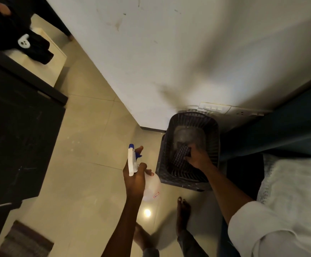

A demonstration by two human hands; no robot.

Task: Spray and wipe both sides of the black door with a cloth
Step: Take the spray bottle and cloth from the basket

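Hands, two, both occupied. Our left hand (135, 179) grips a translucent spray bottle (150, 184) by its white-and-blue trigger head, held above the tiled floor (88, 164). Our right hand (197, 157) reaches into a dark slatted basket (212, 127) against the white wall (169, 52) and pinches a checked cloth (181, 154). Black door (12, 136) stands well apart at the left.

Glossy tiled floor (88, 145), translucent plastic spray bottle (151, 188), slatted dark plastic basket (212, 138), checked woven cloth (181, 154).
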